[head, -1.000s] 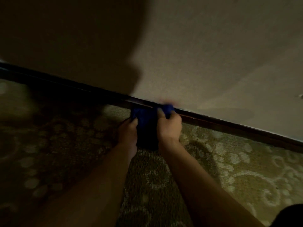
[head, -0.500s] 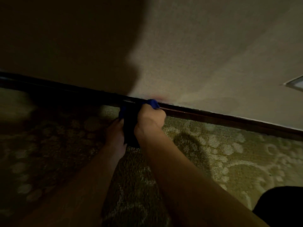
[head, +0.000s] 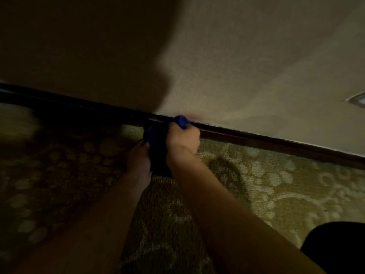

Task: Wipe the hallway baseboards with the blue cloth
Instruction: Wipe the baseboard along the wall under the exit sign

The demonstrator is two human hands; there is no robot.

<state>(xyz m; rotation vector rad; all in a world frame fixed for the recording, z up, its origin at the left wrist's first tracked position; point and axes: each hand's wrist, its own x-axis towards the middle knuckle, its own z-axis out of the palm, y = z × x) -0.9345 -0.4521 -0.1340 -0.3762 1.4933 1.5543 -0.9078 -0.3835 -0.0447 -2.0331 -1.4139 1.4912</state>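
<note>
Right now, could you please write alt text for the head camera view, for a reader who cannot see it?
Two bare hands hold a bright blue cloth against a dark wooden baseboard at the foot of a beige wall: the right hand grips the cloth's top, the left hand holds its lower edge. Below lies green floral-patterned carpet, dimly lit.

Open patterned carpet [head: 276, 194] lies right of the hands, with bare baseboard [head: 276, 142] running unobstructed along the wall [head: 256, 66]. A dark shape [head: 335, 248] occupies the lower right corner; leftward the baseboard and carpet lie in deep shadow
</note>
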